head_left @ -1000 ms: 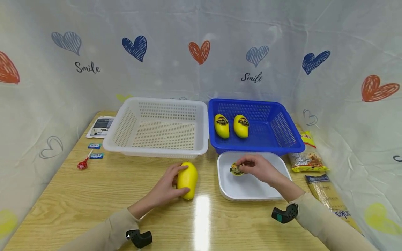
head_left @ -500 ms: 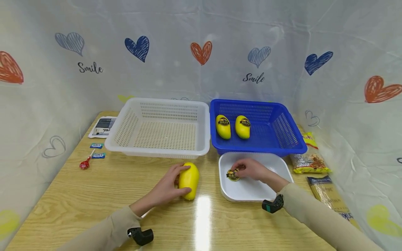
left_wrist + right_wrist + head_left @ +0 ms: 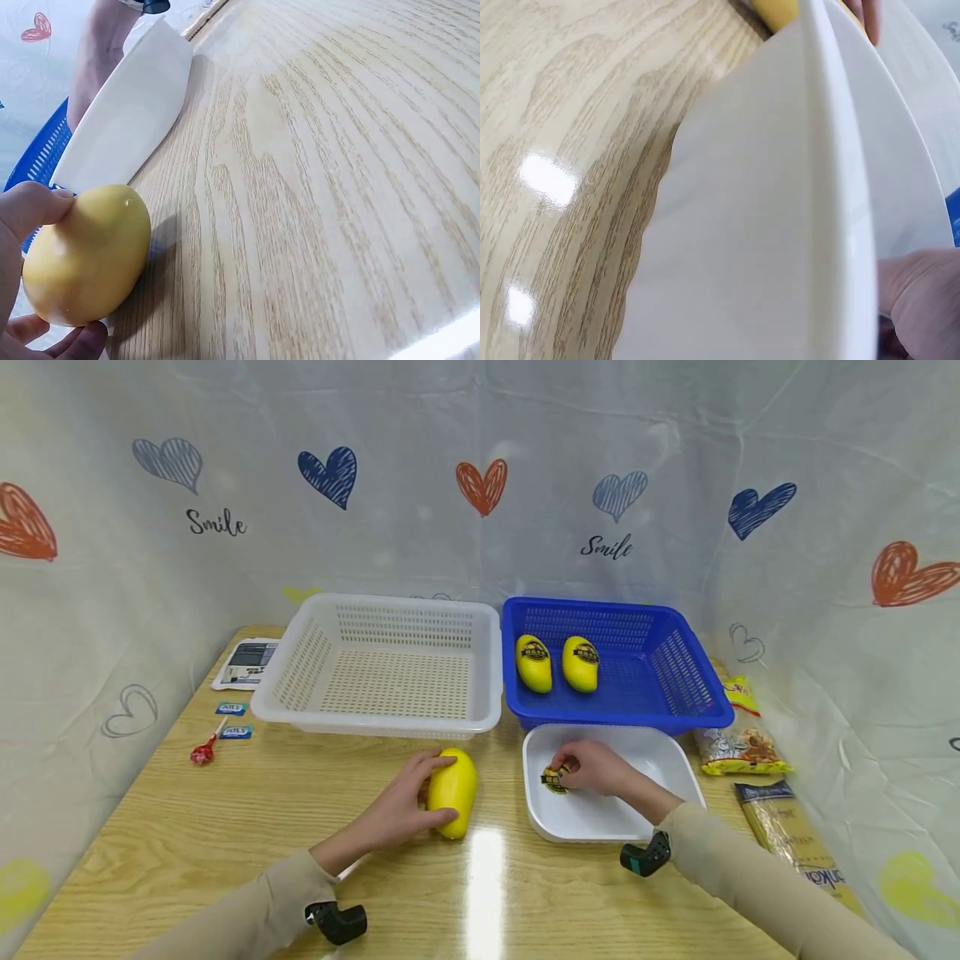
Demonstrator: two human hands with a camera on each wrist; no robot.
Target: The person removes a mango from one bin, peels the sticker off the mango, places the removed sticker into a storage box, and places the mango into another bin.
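My left hand point(image 3: 397, 810) grips a yellow mango point(image 3: 454, 792) lying on the wooden table, thumb on its near side and fingers over its far end. The left wrist view shows the same mango point(image 3: 90, 255) between thumb and fingers. Inside a white plastic tub point(image 3: 540, 818), my right hand point(image 3: 596, 768) reaches down and pinches at a round black-and-gold sticker point(image 3: 553, 779). Its fingertips cover the sticker's right edge. In the right wrist view the tub's wall point(image 3: 742, 202) hides most of that hand.
Behind the tub a blue basket point(image 3: 637, 718) holds two mangoes point(image 3: 534, 670) bearing stickers like this one. A white basket point(image 3: 375, 724) stands beside it. Snack packets point(image 3: 742, 743) lie at the right; a lollipop point(image 3: 204, 752), small blue wrappers point(image 3: 234, 732) and a flat pack point(image 3: 243, 664) at the left.
The right hand has moved left and lower in the tub, and the sticker has shifted the same way. The left hand keeps its grip on the mango in the same place.
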